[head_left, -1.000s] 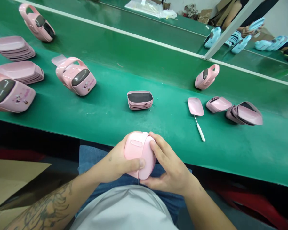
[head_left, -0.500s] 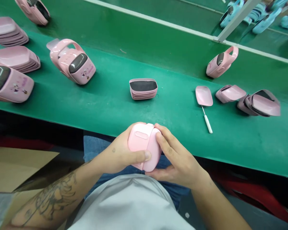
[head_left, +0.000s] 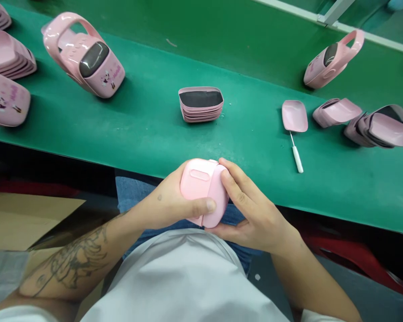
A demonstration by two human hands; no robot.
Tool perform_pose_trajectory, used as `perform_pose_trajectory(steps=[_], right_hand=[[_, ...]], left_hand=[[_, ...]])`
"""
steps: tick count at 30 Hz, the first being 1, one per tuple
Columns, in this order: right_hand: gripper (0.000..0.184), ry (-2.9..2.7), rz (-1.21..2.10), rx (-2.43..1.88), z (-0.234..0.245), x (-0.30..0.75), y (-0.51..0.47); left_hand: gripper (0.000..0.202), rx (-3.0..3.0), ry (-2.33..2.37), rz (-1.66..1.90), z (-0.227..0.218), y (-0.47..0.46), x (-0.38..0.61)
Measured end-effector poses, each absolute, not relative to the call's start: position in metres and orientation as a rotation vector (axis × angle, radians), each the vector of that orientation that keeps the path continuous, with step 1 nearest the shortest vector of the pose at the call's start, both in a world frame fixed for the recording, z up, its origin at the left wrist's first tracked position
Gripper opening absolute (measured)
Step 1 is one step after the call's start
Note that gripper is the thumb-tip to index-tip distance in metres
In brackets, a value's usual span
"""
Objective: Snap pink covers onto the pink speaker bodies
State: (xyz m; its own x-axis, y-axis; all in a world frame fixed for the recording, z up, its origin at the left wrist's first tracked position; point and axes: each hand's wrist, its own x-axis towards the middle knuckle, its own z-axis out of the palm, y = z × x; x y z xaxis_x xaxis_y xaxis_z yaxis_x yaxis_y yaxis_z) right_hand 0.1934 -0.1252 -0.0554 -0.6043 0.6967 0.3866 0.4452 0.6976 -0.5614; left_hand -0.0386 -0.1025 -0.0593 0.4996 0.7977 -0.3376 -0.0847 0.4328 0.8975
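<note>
Between my two hands, over my lap at the table's near edge, is a pink rounded plastic housing (head_left: 199, 185) with an oblong recess on its face. A paler seam separates it from a pink cover (head_left: 216, 197) on its right side. My left hand (head_left: 177, 203) wraps round the housing, with the thumb lying across onto the cover. My right hand (head_left: 250, 208) grips the cover's right edge, fingers at the top and thumb underneath. The undersides of both parts are hidden.
On the green table (head_left: 147, 129) are a stack of pink covers with black lining (head_left: 201, 107), a white-handled screwdriver (head_left: 297, 159) touching a single pink cover (head_left: 294, 116), more stacked covers (head_left: 379, 127), and pink handled units at left (head_left: 100, 67) and right (head_left: 332, 58).
The view has tilted down and closer, so the table things shift outward and upward. Both hands keep much the same grip on the housing and cover.
</note>
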Motion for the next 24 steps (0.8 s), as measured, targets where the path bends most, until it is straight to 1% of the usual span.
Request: perform_pose_trajectory(steps=[8,18,24], right_hand=[[0.103,-2.309,0.586,-0.902,-0.05,0.192,-0.125],[0.099,-2.335,0.513,-0.935,-0.044,0.196,-0.129],[0.103,-2.3,0.546,-0.941,-0.048,0.2,-0.128]], left_hand=[[0.079,0.904,0.818,0.685,-0.06,-0.101,-0.032],[0.083,0.923,0.854,0.658,-0.057,-0.102,-0.033],[0.076,0.928,0.831,0.697,-0.055,-0.098,-0.027]])
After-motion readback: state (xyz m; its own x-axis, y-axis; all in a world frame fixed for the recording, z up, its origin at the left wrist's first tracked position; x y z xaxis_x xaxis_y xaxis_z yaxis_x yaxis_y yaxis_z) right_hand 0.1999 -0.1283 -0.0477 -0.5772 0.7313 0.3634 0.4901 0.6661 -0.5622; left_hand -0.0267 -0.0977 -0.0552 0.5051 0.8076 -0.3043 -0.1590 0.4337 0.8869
